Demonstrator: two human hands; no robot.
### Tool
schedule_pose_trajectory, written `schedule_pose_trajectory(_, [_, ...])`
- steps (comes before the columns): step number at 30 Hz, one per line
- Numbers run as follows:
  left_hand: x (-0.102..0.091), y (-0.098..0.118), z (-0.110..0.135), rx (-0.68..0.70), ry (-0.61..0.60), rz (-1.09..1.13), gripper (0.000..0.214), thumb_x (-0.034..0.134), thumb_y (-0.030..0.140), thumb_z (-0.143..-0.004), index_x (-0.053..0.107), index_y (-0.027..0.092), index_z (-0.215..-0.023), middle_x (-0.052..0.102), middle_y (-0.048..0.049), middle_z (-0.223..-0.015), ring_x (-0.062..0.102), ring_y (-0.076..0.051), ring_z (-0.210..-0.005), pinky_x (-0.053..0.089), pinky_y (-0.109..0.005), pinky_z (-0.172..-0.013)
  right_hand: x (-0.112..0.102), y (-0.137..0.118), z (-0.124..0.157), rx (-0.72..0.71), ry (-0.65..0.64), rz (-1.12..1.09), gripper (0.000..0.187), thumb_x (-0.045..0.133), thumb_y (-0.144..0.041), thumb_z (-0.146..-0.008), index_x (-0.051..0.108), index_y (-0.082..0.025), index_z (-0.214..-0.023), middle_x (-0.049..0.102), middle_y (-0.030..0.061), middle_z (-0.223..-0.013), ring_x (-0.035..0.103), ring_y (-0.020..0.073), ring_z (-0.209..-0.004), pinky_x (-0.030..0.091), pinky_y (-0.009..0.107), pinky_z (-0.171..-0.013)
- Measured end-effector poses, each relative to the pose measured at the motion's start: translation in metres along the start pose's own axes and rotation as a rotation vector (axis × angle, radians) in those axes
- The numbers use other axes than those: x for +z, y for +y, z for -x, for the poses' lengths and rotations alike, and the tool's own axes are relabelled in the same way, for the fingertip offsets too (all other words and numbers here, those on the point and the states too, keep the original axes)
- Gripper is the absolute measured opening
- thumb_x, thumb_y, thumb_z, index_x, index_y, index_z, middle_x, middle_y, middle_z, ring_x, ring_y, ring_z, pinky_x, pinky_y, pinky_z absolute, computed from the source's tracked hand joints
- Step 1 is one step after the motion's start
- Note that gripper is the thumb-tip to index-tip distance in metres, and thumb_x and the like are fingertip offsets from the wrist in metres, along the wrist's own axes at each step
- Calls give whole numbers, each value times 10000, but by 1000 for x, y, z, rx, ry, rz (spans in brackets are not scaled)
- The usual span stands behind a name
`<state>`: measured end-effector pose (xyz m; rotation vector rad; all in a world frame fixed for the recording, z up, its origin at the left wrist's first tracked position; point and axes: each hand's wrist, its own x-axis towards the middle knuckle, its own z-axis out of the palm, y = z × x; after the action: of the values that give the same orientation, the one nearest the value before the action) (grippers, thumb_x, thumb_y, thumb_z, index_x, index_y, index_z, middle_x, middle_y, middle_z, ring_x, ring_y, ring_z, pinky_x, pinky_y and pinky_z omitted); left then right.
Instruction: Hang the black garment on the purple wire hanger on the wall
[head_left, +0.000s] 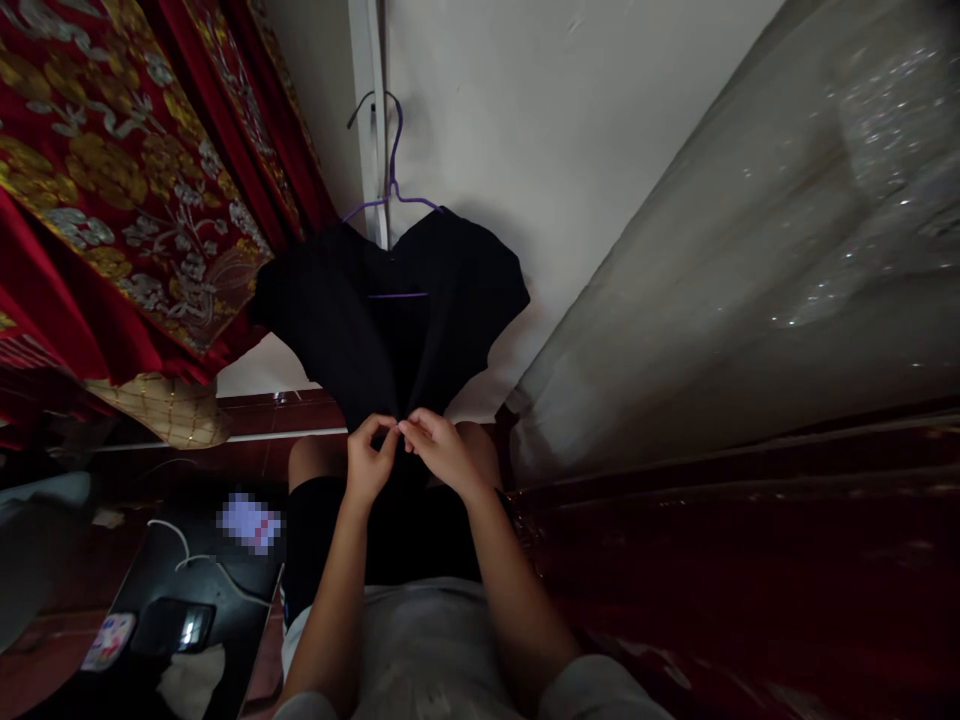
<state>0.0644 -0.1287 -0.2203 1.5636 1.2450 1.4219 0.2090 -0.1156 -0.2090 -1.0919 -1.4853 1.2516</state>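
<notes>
A black short-sleeved garment [472,290] hangs in front of me on a purple wire hanger [395,150], its front parted in a V at the neck. Where the two front edges meet, my left hand [371,455] pinches the cloth with thumb and fingertips. Close against it, my right hand [431,445] also grips the fabric, the fingertips of both hands nearly touching. Any button or fastener between them is too small and dark to make out. The lower part of the garment falls over my lap, dark against my black shorts [420,540].
Red cloth with gold and silver embroidery [142,160] hangs at left. A pale, sparkling sheer cover [712,260] slopes down on the right. Lower left, a black bench [232,610] bears a dark phone [176,627], a white cable [225,575] and a patterned case [109,640].
</notes>
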Motion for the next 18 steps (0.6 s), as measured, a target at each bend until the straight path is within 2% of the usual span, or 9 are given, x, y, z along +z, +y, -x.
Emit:
schedule_pose_trajectory(2, [1, 0, 0, 11, 6, -9, 126, 664, 309, -937, 701, 189, -924, 714, -53, -894, 678, -197, -861, 518, -291, -823, 3, 0, 0, 4, 48, -4, 255, 571, -453, -919, 552, -224, -809, 598, -6, -668, 573, 157, -632, 427, 275, -625])
schedule_pose_trajectory(6, [0, 6, -1, 37, 20, -43, 119, 659, 303, -944, 709, 195, -932, 716, -57, -904, 681, -203, -867, 524, -298, -822, 7, 0, -2, -11, 222, 43, 208, 641, -419, -860, 592, -216, -866, 662, 19, -765, 605, 161, -674, 447, 274, -645])
schedule_pose_trajectory(12, [-4, 16, 0, 96, 28, -135, 95, 647, 261, -946, 713, 193, -931, 713, -68, -913, 676, -214, -892, 511, -306, -831, 0, -10, 1, -9, 160, 11, 226, 623, -394, -868, 612, -195, -762, 653, 22, -691, 625, 158, -663, 434, 271, -633])
schedule_pose_trajectory(16, [2, 9, 1, 83, 114, -119, 92, 619, 238, -944, 680, 178, -908, 691, -47, -855, 662, -188, -825, 503, -282, -787, 6, -21, 3, 111, 55, -219, 314, 650, -428, -803, 541, -188, -632, 549, -19, -561, 480, 97, -512, 333, 236, -510])
schedule_pose_trajectory(18, [6, 4, 1, 87, 136, -93, 104, 597, 233, -952, 662, 168, -902, 681, -41, -848, 655, -178, -817, 499, -271, -785, 13, -31, -5, 146, 98, -356, 324, 673, -430, -759, 527, -184, -606, 523, -31, -529, 456, 81, -490, 322, 216, -485])
